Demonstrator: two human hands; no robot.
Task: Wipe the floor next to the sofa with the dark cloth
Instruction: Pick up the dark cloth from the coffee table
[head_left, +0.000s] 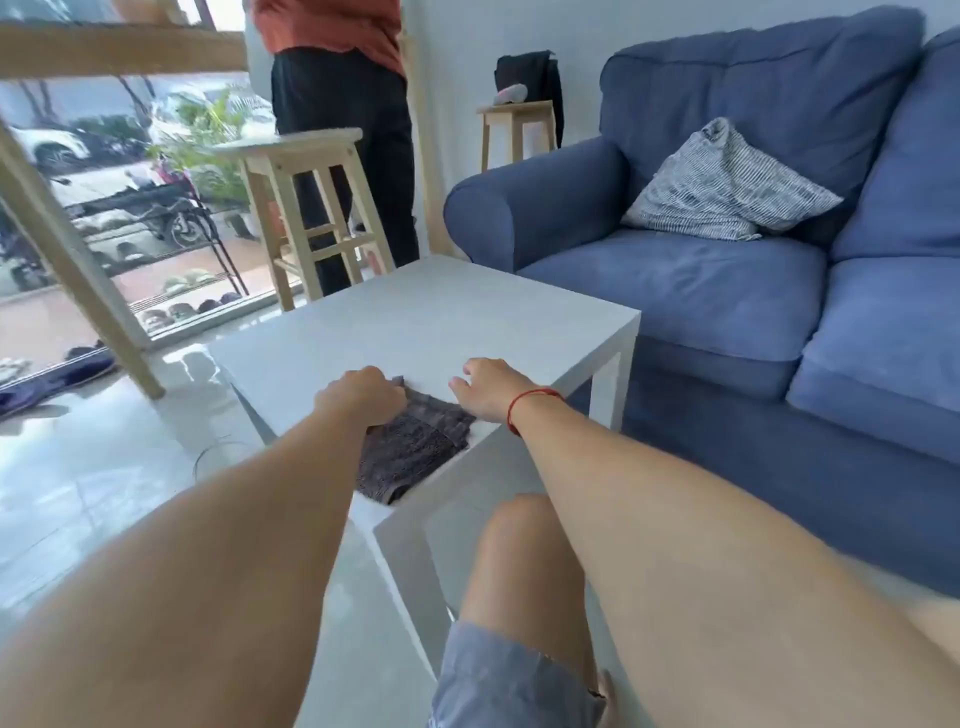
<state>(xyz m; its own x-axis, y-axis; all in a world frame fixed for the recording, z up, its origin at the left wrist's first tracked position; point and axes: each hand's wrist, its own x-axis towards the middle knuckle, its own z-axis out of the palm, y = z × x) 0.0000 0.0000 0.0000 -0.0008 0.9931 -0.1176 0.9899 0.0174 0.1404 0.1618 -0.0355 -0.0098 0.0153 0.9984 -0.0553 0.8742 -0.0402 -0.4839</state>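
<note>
A dark grey cloth (410, 449) lies flat near the front corner of a low white table (415, 317). My left hand (363, 397) rests on the cloth's far left edge, fingers curled over it. My right hand (488, 387) sits at the cloth's far right corner with its fingers spread on the table top; whether it grips the cloth is unclear. A red string circles my right wrist. The blue sofa (727, 291) stands to the right of the table. The pale glossy floor (93, 483) spreads left and below.
A striped cushion (722, 187) leans on the sofa. A wooden stool (306, 208) stands beyond the table, with a person in black trousers (353, 145) behind it. A second stool (514, 124) holds a dark bag. My bent knee (524, 561) is beside the table leg.
</note>
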